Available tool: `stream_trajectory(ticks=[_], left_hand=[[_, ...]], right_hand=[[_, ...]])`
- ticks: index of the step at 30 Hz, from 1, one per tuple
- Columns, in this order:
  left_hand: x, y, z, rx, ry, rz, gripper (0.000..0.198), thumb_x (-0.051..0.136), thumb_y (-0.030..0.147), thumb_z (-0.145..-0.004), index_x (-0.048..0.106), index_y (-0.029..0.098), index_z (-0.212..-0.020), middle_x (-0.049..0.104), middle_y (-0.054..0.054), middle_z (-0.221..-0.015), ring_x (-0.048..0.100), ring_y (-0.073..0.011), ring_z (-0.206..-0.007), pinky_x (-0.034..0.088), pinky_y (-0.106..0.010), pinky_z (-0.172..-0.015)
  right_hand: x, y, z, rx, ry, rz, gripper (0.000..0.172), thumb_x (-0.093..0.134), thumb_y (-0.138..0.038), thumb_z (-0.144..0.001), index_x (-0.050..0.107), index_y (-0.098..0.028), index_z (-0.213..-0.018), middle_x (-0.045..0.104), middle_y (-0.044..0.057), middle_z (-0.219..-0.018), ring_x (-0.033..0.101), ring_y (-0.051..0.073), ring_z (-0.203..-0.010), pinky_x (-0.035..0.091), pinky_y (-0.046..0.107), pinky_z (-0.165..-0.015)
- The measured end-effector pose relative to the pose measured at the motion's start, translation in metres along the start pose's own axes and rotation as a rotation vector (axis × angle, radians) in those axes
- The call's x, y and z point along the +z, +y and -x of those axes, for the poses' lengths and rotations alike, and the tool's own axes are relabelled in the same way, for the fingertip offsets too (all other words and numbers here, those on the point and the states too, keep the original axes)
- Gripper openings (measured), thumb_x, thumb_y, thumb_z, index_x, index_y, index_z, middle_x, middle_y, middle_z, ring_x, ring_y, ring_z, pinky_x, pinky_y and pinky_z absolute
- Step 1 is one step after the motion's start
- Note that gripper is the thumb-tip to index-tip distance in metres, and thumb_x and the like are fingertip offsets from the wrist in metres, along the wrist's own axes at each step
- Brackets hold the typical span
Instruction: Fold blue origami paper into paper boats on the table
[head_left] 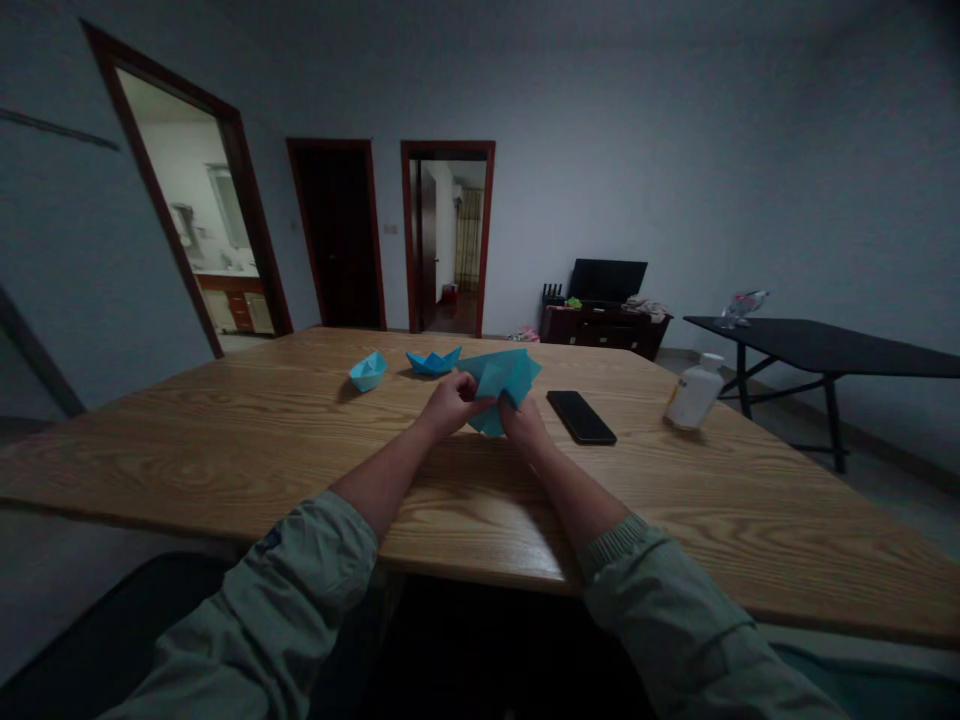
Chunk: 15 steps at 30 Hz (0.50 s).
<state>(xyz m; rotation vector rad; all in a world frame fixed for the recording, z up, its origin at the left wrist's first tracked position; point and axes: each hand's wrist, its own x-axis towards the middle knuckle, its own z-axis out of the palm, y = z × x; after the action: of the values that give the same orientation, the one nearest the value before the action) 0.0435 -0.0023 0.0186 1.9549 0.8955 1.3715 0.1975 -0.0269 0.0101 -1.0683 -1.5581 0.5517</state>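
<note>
Both of my hands hold a folded sheet of blue paper (501, 384) just above the wooden table (225, 440). My left hand (450, 403) pinches its left edge with the fingers closed. Gripping the sheet's lower right part is my right hand (525, 424), also closed. Two finished blue paper boats lie beyond the hands: a pale one (367, 371) to the left and a darker one (433, 361) behind the sheet.
A black phone (581, 417) lies flat right of my hands, and a white bottle (694, 392) stands further right. A black table (825, 345) is at the right, a dark cabinet with a screen (604, 320) behind, and open doorways (448, 240) along the far wall.
</note>
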Motion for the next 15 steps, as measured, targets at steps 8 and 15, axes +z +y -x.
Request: stream_trajectory(ticks=[8,15], left_hand=[[-0.002,0.009,0.005,0.151,-0.024,-0.212,0.034,0.061,0.046,-0.075,0.043,0.019,-0.064,0.041,0.004,-0.062,0.039,-0.0106,-0.060,0.034,-0.023,-0.058],[-0.019,0.016,0.004,0.170,0.146,-0.332,0.031,0.055,0.043,-0.081,0.043,0.019,-0.065,0.043,0.002,-0.061,0.041,-0.0114,-0.057,0.030,-0.023,-0.056]], right_hand=[[-0.005,0.013,-0.006,-0.019,0.009,-0.006,0.039,0.045,-0.047,-0.086,0.066,-0.018,-0.103,0.069,0.005,-0.094,0.063,0.023,-0.090,0.051,0.033,-0.076],[-0.024,0.025,-0.012,0.115,0.197,0.203,0.046,0.039,-0.052,-0.084,0.065,-0.015,-0.079,0.063,0.005,-0.066,0.060,0.023,-0.069,0.046,0.030,-0.060]])
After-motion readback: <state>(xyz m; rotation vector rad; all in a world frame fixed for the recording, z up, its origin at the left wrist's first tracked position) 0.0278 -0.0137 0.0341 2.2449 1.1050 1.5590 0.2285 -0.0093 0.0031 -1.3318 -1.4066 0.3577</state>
